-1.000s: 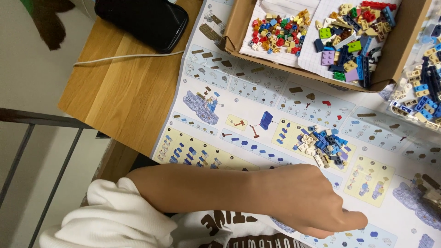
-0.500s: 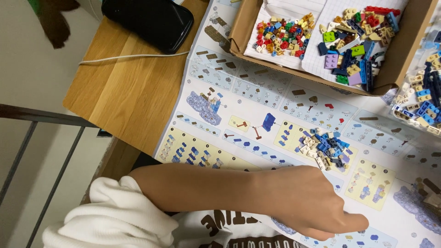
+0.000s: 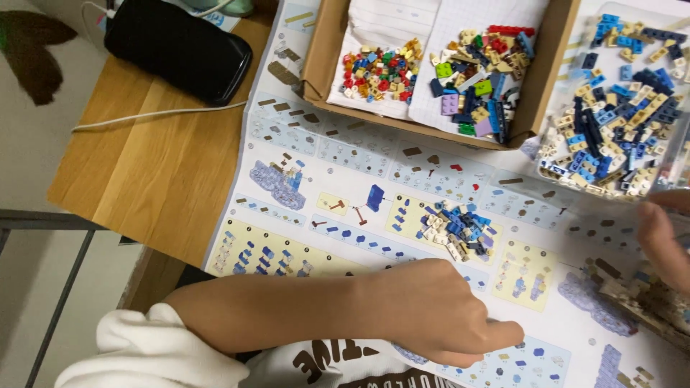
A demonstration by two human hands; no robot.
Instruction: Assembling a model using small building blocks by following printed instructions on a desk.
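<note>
Brick model (image 3: 640, 298): partly built, by right hand (image 3: 665, 241); grip unclear.
Left hand (image 3: 438, 316): flat on instruction sheet (image 3: 359, 179), holding nothing.
Left: loose bricks (image 3: 453, 230) unused.

Left hand (image 3: 438, 316) flat, right hand (image 3: 665, 233) curled.

You see warm, even indoor light, moderately bright. Soft shadow sits under the left hand (image 3: 438, 316). The right hand (image 3: 665, 241) is motion-blurred at frame edge; bricks stay fairly sharp.
</note>
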